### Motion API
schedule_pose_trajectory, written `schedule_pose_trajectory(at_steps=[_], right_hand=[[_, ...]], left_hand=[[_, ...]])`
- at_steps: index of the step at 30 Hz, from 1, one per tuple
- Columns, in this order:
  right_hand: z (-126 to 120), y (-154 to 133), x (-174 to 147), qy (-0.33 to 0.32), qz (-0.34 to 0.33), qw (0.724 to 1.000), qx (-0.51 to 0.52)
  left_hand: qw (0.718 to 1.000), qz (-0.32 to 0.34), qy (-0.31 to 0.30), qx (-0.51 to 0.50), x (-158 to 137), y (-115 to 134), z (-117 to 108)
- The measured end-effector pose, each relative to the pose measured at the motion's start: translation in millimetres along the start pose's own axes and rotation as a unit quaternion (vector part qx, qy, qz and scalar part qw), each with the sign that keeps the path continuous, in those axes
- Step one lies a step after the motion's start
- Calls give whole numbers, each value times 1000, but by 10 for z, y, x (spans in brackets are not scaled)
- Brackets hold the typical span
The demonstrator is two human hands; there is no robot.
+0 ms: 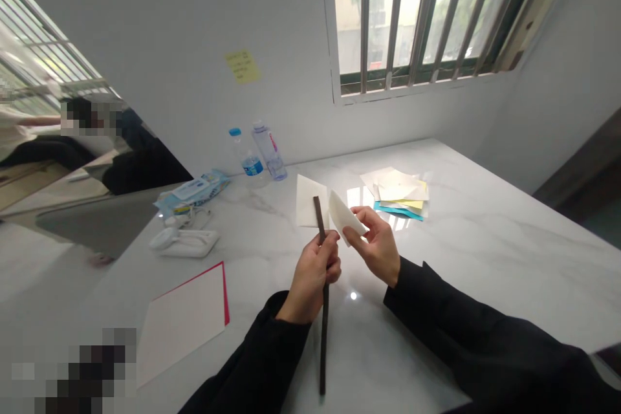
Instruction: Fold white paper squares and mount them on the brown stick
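Black cloth sleeves (504, 343) lay nearest, matte and softly creased. Left hand (311, 277): fingers curled tightly round a long, thin, straight dark-brown strip (324, 336) in its upper half; strip material could not be told. Right hand (381, 247): thumb and fingers pinched a bent cream paper sheet (343, 215), just beside the strip's upper end, above the glossy, grey-veined white table (466, 272). Beyond the strip, a flat cream sheet (305, 204) lay on the surface. To the right: an uneven paper pile (395, 184), yellow and blue edges showing.
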State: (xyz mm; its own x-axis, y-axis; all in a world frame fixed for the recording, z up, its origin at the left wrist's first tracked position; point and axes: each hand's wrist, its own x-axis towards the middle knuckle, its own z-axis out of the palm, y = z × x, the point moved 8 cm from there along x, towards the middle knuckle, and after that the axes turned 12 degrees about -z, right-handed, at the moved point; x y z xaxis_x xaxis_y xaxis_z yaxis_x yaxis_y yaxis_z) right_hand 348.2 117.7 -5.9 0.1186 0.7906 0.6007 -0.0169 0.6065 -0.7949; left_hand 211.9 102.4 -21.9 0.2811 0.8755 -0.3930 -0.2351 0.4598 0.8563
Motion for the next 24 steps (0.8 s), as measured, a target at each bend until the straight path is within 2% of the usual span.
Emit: schedule_pose_trajectory(at_steps=[6,19,22,24], right_hand=[[132,-121,-61,-54,-44,998,4],[190,-315,-37,-141,-160,972,-96],[196,-342,-1,-186,-166,965,-78],[165,-287,48,-200,-135,969,-48]], left_hand=[[1000,17,21,4,-6,40,-61],[999,27,38,-19,30,45,-168],[999,16,35,-25,31,62,-187],[999,15,29,-27,18,98,-192]])
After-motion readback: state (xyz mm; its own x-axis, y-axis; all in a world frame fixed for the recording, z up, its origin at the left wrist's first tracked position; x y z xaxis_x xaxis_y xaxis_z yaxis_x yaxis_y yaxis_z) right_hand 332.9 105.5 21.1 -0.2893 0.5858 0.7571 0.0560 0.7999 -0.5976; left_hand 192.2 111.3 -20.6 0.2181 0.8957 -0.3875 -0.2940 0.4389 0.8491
